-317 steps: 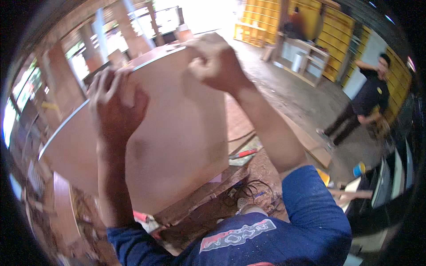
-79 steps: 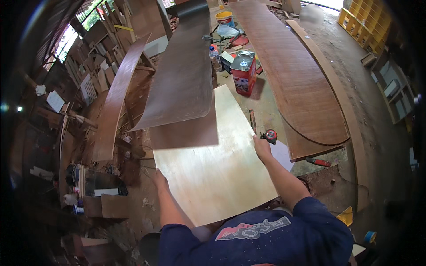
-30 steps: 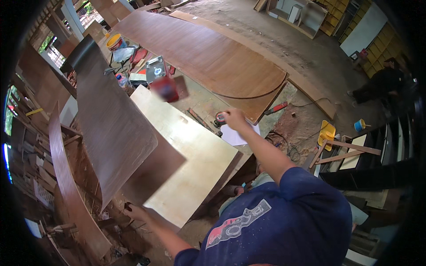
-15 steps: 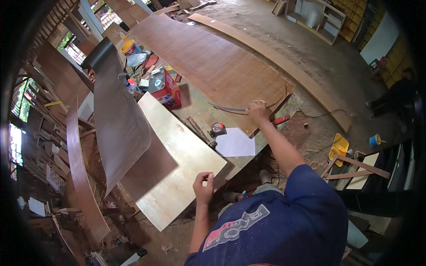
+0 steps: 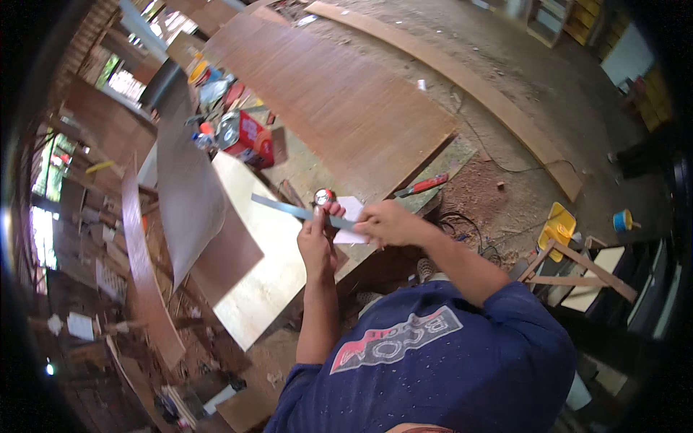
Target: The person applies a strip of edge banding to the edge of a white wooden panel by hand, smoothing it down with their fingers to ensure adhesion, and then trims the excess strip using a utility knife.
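Observation:
Both hands grip a thin, flat grey strip (image 5: pixel 277 206) above the near edge of the workbench; its material is hard to tell. My left hand (image 5: pixel 315 244) pinches the strip along its length, and one end sticks out past it to the left. My right hand (image 5: pixel 386 222) is closed on the strip's other end. Just beyond my left hand sits a round red-and-black tape measure (image 5: pixel 325 196). White paper (image 5: pixel 350 208) lies behind the hands, partly covered. The brown wood-grain panel (image 5: pixel 339 101) stretches away from me on the bench, and a red-handled tool (image 5: pixel 427 185) lies by its near right corner.
A pale board (image 5: pixel 267 296) and a curled dark sheet (image 5: pixel 188 173) are at the left. Behind them stand a red box-shaped can (image 5: pixel 254 138) and a yellow bucket (image 5: pixel 198 72). A long plank (image 5: pixel 462 72), a cable and a yellow dustpan-like tray (image 5: pixel 557 225) lie on the right.
My right hand has lifted the strip off the panel's near end and drawn it back toward me. My left hand has come up and forward and taken hold of it too.

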The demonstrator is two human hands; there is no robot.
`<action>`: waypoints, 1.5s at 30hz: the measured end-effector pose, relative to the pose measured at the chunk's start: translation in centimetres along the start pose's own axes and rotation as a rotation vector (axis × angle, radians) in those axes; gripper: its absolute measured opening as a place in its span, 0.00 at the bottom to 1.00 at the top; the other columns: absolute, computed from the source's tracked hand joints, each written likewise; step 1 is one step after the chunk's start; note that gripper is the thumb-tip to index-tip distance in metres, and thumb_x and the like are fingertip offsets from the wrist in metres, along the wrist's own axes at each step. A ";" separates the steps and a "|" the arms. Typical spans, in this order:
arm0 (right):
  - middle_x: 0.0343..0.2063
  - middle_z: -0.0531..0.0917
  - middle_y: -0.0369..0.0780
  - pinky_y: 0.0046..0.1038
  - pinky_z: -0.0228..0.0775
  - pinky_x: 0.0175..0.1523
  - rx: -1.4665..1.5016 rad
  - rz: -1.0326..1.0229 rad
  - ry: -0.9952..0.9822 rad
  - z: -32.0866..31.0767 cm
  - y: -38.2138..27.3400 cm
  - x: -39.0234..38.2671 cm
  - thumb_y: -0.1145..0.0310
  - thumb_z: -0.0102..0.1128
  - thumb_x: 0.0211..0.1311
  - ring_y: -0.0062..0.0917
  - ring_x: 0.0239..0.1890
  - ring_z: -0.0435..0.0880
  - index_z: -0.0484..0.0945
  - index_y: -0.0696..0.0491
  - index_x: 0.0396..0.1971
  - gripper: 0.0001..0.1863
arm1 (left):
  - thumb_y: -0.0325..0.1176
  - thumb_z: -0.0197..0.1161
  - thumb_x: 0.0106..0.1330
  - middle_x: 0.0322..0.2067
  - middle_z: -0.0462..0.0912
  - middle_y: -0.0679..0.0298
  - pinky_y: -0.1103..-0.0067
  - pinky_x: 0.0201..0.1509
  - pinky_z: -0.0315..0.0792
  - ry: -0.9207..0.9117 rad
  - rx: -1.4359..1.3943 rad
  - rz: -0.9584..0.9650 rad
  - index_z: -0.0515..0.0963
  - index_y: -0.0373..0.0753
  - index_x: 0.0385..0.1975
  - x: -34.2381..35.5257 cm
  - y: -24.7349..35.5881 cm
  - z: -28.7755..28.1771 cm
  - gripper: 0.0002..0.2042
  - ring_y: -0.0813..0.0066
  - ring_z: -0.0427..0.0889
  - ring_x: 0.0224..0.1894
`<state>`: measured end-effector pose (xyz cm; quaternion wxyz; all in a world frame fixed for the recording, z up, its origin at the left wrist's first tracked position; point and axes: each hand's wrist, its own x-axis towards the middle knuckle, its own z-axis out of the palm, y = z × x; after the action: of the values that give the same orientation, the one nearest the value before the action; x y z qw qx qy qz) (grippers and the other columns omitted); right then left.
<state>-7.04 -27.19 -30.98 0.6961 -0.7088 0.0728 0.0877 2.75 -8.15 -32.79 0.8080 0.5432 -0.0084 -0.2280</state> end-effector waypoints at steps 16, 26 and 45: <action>0.25 0.89 0.40 0.20 0.78 0.25 -0.165 0.199 -0.235 -11.8 -3.4 -7.2 0.67 0.66 0.77 0.19 0.23 0.88 0.85 0.61 0.37 0.12 | 0.36 0.61 0.82 0.49 0.89 0.49 0.62 0.62 0.86 0.162 -0.276 0.165 0.80 0.25 0.56 -1.2 9.1 -3.2 0.17 0.57 0.91 0.51; 0.28 0.91 0.43 0.26 0.83 0.30 -0.172 0.364 -0.094 -15.5 5.7 -8.3 0.68 0.66 0.76 0.24 0.26 0.90 0.84 0.63 0.39 0.12 | 0.36 0.61 0.82 0.50 0.89 0.47 0.65 0.62 0.86 0.169 -0.114 0.278 0.79 0.24 0.58 -2.0 10.6 -2.8 0.18 0.58 0.91 0.52; 0.36 0.93 0.42 0.32 0.82 0.52 -0.528 -0.008 0.774 -15.7 13.1 -21.2 0.70 0.77 0.60 0.31 0.42 0.92 0.94 0.50 0.40 0.08 | 0.55 0.44 0.87 0.12 0.63 0.70 0.80 0.11 0.56 -0.236 -0.636 0.064 0.71 0.43 0.21 4.8 10.7 -6.0 0.30 0.79 0.56 0.11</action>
<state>-30.30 -43.57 -38.76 0.4139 -0.8426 0.2995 -0.1703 12.48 -1.45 -26.92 0.9371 0.2333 -0.0473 -0.2552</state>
